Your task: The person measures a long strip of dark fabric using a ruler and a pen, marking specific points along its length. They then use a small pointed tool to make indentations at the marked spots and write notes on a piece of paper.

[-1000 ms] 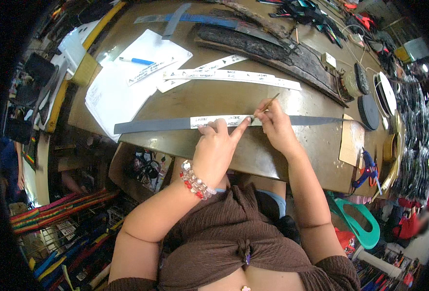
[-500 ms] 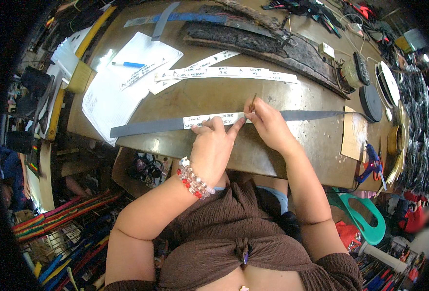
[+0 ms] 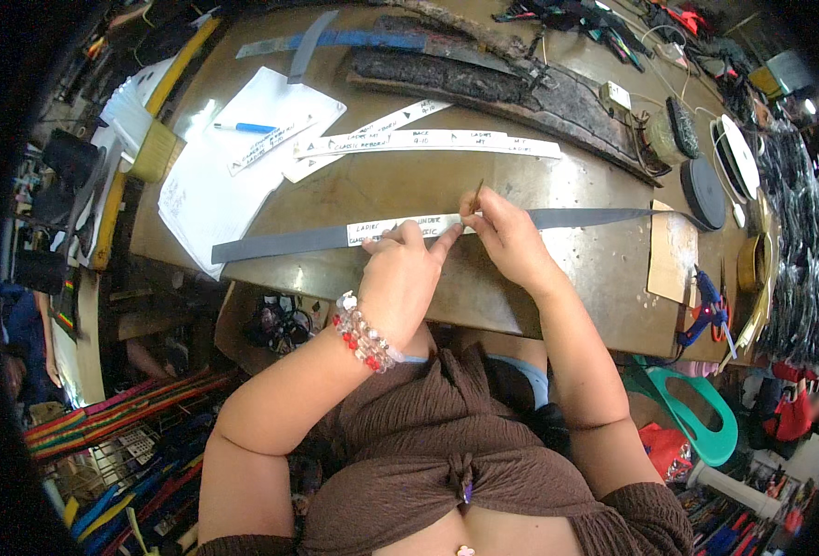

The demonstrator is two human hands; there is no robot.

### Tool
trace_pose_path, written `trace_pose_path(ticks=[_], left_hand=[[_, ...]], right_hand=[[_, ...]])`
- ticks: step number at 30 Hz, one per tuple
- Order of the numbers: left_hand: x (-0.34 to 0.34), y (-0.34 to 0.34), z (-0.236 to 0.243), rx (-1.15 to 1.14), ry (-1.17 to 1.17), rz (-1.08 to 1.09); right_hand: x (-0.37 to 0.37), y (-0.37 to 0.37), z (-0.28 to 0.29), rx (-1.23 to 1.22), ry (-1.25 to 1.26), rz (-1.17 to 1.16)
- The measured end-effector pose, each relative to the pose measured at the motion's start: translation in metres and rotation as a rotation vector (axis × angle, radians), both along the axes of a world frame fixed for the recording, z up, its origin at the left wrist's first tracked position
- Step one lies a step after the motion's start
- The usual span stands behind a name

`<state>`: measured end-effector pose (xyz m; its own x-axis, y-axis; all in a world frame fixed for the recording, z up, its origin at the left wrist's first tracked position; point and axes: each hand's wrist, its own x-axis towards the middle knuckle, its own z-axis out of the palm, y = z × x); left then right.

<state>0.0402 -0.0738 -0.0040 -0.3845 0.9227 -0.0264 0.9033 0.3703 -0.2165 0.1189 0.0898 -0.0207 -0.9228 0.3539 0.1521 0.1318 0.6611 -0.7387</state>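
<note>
The left hand (image 3: 400, 278) is pressing down on a white paper template strip (image 3: 400, 228), fingers spread flat with the index stretched out along its near edge, pinning it onto a long grey strap (image 3: 280, 245) that is lying across the near part of the brown worktable (image 3: 576, 269). Just to the right, the right hand (image 3: 507, 236) is pinching a thin pencil-like tool (image 3: 476, 196), fingers closed tight around it, tip sitting at the right end of the template where it is meeting the strap. The two hands are almost touching. The strap is running left to right, its far-right end tapering off near a brown card piece (image 3: 674, 250). Farther back, more white paper strips (image 3: 428, 141) are lying on the table beside a sheet of white paper (image 3: 215, 176) with a blue pen (image 3: 243, 128) on it. A beaded bracelet (image 3: 363, 334) is sitting on the left wrist.
</note>
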Motion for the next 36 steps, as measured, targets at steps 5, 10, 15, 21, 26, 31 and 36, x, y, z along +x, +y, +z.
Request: trace_pose_path(ticks=[5,10,15,21,26,31,36], left_hand=[[-0.004,0.0,0.001,0.004,-0.035,-0.039],[-0.018,0.009,0.01,0.016,-0.247,-0.103],[-0.019,0.031,0.016,0.061,-0.281,-0.327],[0.007,0.039,0.001,0.139,-0.149,-0.217],[0.012,0.043,-0.008,0.144,-0.191,-0.152],[0.012,0.042,-0.003,0.059,-0.028,-0.217],[0.012,0.04,-0.004,0.122,-0.049,-0.237]], right_hand=[[0.003,0.002,0.004,0.047,0.064,-0.02],[0.02,0.03,0.01,-0.158,0.003,-0.252],[0.033,0.045,0.0,-0.201,0.051,-0.213],[0.033,0.046,-0.013,-0.006,0.09,-0.149],[0.035,0.043,-0.016,0.159,0.024,-0.069],[0.033,0.045,-0.013,0.118,0.065,-0.065],[0.031,0.044,-0.007,0.077,0.033,-0.015]])
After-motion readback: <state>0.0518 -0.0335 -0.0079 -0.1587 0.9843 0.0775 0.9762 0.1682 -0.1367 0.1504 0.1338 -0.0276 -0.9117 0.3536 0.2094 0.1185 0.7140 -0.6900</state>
